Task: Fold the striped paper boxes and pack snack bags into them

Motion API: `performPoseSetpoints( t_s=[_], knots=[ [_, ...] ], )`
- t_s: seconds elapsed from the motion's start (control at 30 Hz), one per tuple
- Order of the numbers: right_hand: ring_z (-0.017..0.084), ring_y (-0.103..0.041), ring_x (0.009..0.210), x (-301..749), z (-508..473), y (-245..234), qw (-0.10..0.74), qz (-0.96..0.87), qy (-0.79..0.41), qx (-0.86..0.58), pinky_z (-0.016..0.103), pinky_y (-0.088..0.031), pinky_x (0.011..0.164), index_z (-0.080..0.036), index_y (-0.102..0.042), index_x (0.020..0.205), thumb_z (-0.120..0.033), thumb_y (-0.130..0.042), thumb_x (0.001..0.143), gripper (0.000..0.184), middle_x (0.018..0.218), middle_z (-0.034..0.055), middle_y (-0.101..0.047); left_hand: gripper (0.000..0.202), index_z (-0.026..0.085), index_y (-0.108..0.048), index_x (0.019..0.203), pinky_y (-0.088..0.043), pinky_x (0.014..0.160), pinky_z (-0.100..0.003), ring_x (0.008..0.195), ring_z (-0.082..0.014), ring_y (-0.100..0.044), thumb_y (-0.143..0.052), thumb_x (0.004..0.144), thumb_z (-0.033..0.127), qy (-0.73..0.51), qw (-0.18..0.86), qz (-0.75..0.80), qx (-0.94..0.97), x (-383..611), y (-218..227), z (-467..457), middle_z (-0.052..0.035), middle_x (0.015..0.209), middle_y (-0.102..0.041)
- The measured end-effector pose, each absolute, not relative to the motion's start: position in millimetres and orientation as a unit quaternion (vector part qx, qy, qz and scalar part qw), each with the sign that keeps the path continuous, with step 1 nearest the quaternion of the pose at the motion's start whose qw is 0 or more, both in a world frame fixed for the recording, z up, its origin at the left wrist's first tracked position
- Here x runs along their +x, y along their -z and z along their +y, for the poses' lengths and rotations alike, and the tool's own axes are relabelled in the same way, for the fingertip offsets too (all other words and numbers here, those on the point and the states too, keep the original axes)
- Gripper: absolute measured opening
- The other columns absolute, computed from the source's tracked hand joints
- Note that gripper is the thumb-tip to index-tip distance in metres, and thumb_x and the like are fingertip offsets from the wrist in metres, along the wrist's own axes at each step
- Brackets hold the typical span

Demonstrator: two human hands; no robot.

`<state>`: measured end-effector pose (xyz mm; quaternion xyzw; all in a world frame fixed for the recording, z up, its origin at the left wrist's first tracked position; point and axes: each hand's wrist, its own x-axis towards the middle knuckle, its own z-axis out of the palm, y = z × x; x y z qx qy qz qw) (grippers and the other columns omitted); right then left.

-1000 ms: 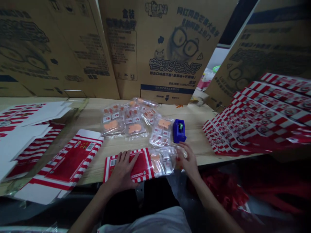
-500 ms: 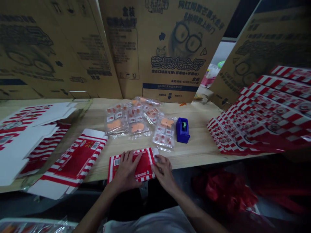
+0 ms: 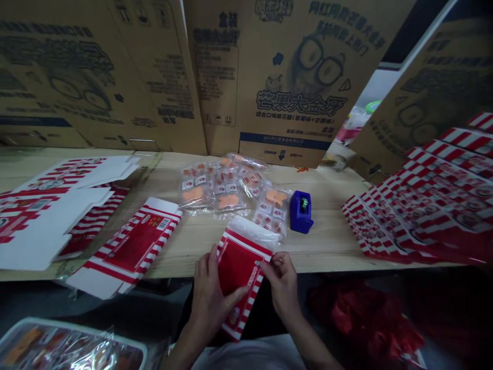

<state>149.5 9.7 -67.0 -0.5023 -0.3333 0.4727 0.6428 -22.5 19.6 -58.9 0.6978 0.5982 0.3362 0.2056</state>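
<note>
Red-and-white striped cardboard box (image 3: 238, 264), lower centre: left hand (image 3: 211, 294) clasps, right hand (image 3: 284, 281) pinches edge; likely light, crushable, grip edges.

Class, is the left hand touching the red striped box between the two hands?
Touching: in the head view, the left hand lies against the red striped box, its thumb across the front.

Dimly lit; brightest on the pale wood-grain tabletop (image 3: 327, 249). Sinks to near-black below its near edge. Glints off clear plastic pouches (image 3: 88, 355), near left. Too soft for fine print on the red-and-white striped cardboard carton (image 3: 239, 262), near centre. Stretched toward the edges, especially across stacked red-and-white striped boxes (image 3: 423, 205), right.
</note>
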Motion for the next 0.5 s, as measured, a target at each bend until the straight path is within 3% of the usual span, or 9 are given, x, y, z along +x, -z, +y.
performPoseSetpoints(
  t_s=[0.1,0.3,0.4,0.5],
  knots=[
    [0.019,-0.067,0.084,163.7,14.5,70.2,0.605,-0.329,-0.548,-0.475,0.032,-0.054,0.074,-0.027,-0.046,0.101,-0.032,-0.073,0.076,0.037,0.093,0.001,-0.069,0.072,0.021,-0.016,0.148,-0.039,0.103,-0.047,0.124,-0.0274,-0.047,-0.051,0.088,0.04,-0.379,0.378,0.556,0.636,-33.6,72.5,18.8,-0.0148,0.135,-0.046],
    [0.025,-0.056,0.118,170.3,2.2,85.0,0.551,-0.385,-0.544,-0.502,0.04,-0.047,0.099,-0.027,-0.051,0.128,-0.038,-0.068,0.079,0.053,0.129,0.0074,-0.06,0.067,0.023,-0.022,0.148,-0.022,0.116,-0.041,0.142,-0.0251,-0.024,-0.051,0.09,0.038,-0.425,0.508,0.472,0.582,-42.2,84.1,19.2,-0.008,0.155,-0.025],
    [0.025,-0.053,0.122,169.4,-2.0,93.5,0.541,-0.418,-0.528,-0.503,0.038,-0.046,0.1,-0.027,-0.048,0.134,-0.037,-0.068,0.08,0.059,0.137,0.0058,-0.053,0.068,0.025,-0.022,0.148,-0.029,0.114,-0.041,0.14,-0.0259,-0.028,-0.054,0.088,0.037,-0.432,0.587,0.432,0.532,-42.3,81.8,15.5,-0.0075,0.155,-0.027],
    [0.023,-0.06,0.109,170.5,0.0,97.4,0.53,-0.44,-0.512,-0.514,0.034,-0.05,0.09,-0.026,-0.05,0.13,-0.038,-0.067,0.08,0.054,0.127,0.0063,-0.06,0.066,0.026,-0.031,0.141,-0.039,0.107,-0.041,0.13,-0.0277,-0.044,-0.062,0.083,0.035,-0.421,0.661,0.392,0.482,-44.4,77.8,13.9,-0.0094,0.147,-0.041]
  ],
)
